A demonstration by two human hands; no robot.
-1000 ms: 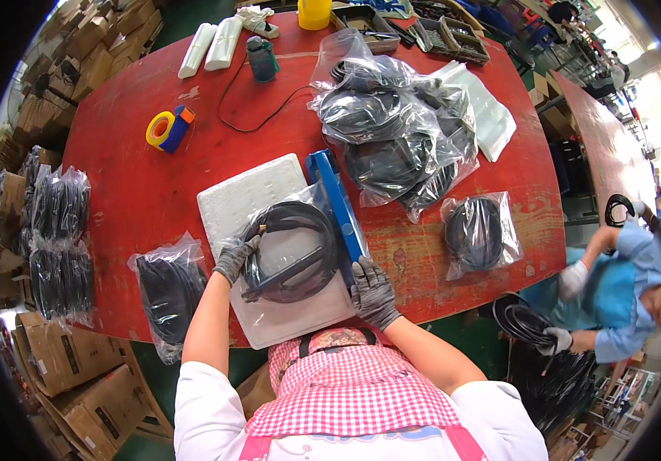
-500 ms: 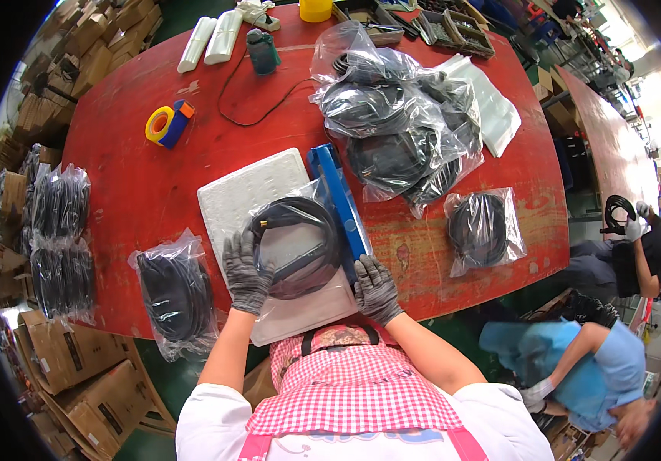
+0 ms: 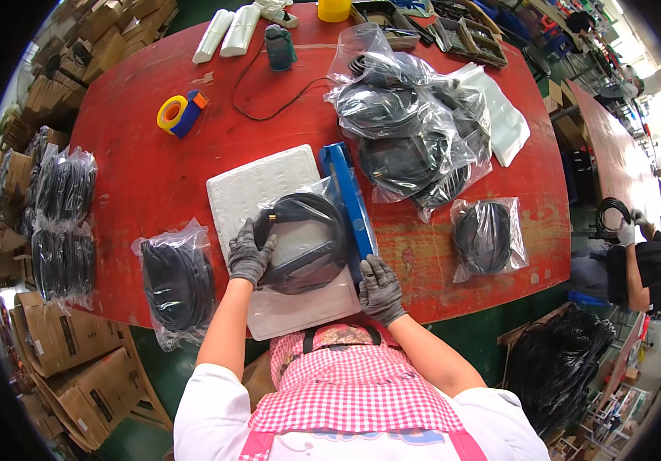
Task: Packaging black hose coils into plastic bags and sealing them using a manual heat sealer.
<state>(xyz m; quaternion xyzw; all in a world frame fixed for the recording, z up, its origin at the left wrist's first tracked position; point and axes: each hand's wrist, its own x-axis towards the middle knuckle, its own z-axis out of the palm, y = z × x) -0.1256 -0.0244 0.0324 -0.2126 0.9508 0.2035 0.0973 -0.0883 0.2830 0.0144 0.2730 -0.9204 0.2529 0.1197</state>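
My bagged cable lies coiled on the white foam board (image 3: 257, 175), with the clear bag (image 3: 299, 237) around it and its right side up against the long blue tool (image 3: 348, 196), which I take to be a bag sealer. The step in hand, as I judge it, is getting the bag squared to that blue bar, perhaps to close its edge. From here, the move calls for a flat, unwrinkled edge along the bar, with the coil kept clear of it; whether the edge sits under the bar I cannot tell.

My left hand (image 3: 250, 253) is at the coil's left side, thumb spread from the fingers, the rim of the cable (image 3: 336, 223) reaching toward that gap. The fingers are open and seem to rest on the plastic; how hard they press I can't say. A small gold tip (image 3: 272, 218) shows just beyond the thumb, inside the bag.

My right hand (image 3: 381, 290) is at the near end of the blue tool, fingers straight and not curled around anything, fingertips seemingly against that end. The cable lies between my two hands, slightly beyond them.
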